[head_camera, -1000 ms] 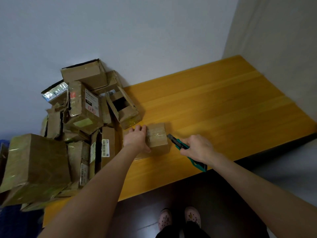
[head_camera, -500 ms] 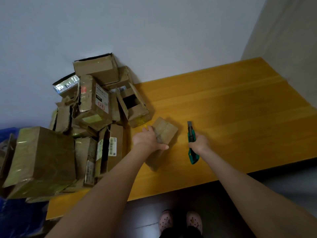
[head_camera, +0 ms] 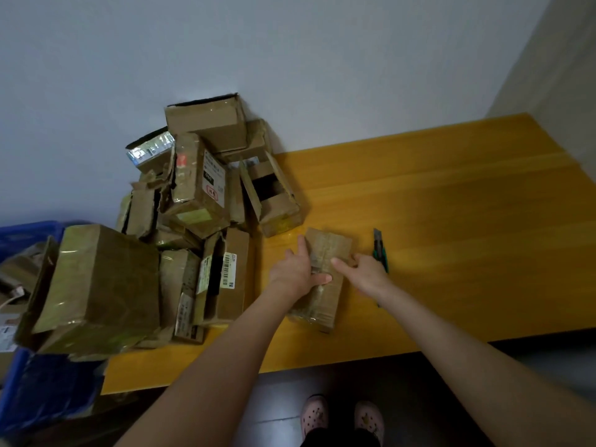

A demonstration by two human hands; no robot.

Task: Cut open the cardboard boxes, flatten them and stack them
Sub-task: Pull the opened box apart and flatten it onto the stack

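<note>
**Knife set down, both hands on the small box**

The left hand point(head_camera: 298, 272) holds the small box point(head_camera: 329, 250) from its left side, thumb laid across the top and forefinger straight along the edge. The right hand point(head_camera: 366, 273) grips the box's right side, thumb reaching over the taped top and fingers curled at the far edge. Half a second ago this hand held the utility knife point(head_camera: 380, 250); the knife now lies on the table point(head_camera: 467, 227) just beside the right hand, blade pointing away from the person. That suggests the cutting on this box is finished or paused, and the hands are set to pull it open or press it flat. The box still looks whole and unflattened, near the table's front edge.

To the left, touching the wall, sits the pile of boxes point(head_camera: 193, 201), none of them flattened, and no flat stack shows anywhere, so the task looks to be at an early stage. One open-sided box point(head_camera: 274, 201) at the pile's right edge shows a dark interior with nothing visible inside. A large taped box point(head_camera: 103, 279) leans at the pile's near left. Past the table's left end stands a blue crate point(head_camera: 29, 232); it holds more cardboard and packaging, though most of its contents are hidden.
</note>
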